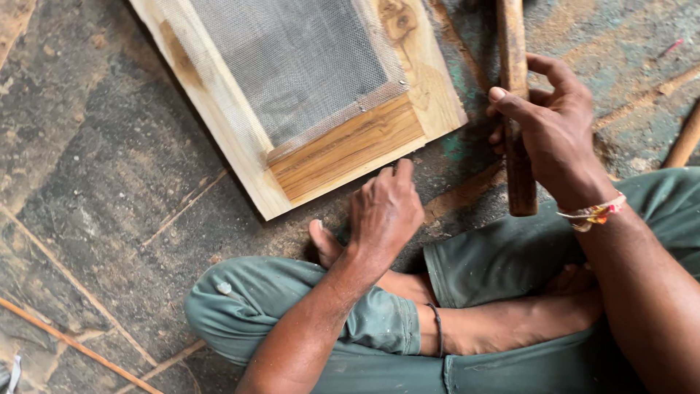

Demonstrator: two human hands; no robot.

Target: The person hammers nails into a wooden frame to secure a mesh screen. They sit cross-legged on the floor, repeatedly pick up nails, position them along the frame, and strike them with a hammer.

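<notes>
A light wooden frame point(430, 95) covered with grey wire mesh point(292, 58) lies on the stone floor in front of me. My right hand point(554, 131) grips a brown wooden handle point(519, 175) held upright just right of the frame's near corner; its top end runs out of view. My left hand point(385, 211) rests with fingers curled just below the frame's near edge, fingertips close to the wood, holding nothing that I can see. I sit cross-legged in green trousers, one bare foot under my left hand.
Dark stone slabs point(95, 168) with sawdust spread around. A thin wooden stick point(73, 343) lies at the lower left. Another wooden stick point(685, 142) pokes in at the right edge. My crossed legs point(292, 306) fill the bottom of the view.
</notes>
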